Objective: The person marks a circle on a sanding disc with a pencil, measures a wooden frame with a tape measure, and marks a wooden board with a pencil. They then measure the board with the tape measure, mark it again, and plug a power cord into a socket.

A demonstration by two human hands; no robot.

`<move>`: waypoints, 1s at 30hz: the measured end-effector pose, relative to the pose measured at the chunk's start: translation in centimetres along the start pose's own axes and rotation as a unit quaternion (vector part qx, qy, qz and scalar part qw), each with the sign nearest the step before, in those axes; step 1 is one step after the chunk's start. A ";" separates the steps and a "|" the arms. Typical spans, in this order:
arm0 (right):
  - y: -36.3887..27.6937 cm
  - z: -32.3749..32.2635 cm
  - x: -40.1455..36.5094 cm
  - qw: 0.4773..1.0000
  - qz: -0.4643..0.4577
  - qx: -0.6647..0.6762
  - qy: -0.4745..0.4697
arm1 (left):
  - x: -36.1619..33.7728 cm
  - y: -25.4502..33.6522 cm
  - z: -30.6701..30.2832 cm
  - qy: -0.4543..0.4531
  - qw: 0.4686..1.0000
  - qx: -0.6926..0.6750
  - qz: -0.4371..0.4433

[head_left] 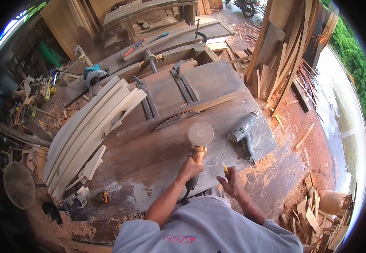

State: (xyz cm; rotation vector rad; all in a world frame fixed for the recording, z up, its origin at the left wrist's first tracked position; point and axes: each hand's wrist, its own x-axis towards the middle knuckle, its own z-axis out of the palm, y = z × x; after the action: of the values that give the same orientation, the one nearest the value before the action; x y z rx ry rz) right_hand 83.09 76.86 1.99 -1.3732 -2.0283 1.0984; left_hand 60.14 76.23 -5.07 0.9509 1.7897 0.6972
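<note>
My left hand is wrapped round the body of an angle grinder. The grinder's round pale disc faces up over the saw table, and its cord runs down towards my body. In my right hand, at the table's near edge, is a small yellow stick-like thing; its kind is too small to make out. A grey pistol-grip power tool lies on the table to the right. Beyond the grinder, a toothed saw blade rises from the table beside a wooden strip.
Curved wooden boards are stacked at the left of the saw table. A teal circular saw and a clamp lie farther back. Another power tool sits lower left. Planks lean at right; offcuts are piled lower right.
</note>
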 end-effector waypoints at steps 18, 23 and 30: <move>2.0 9.2 -2.0 0.977 -0.181 -0.030 -0.105 | 0.4 2.1 2.1 0.052 0.998 0.017 -0.042; 4.8 8.7 -1.8 0.974 -0.217 -0.024 -0.058 | 1.3 1.2 3.2 0.077 0.996 -0.027 -0.044; 8.0 1.7 -2.4 0.980 -0.168 -0.102 -0.021 | 2.4 1.3 4.9 0.137 0.989 0.045 0.039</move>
State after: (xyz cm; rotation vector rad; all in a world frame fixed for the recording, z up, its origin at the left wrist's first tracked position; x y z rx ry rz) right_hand 87.24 75.57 -5.34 -1.0472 -2.3501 0.7942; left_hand 64.45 79.16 -7.08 1.0295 2.0482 0.8343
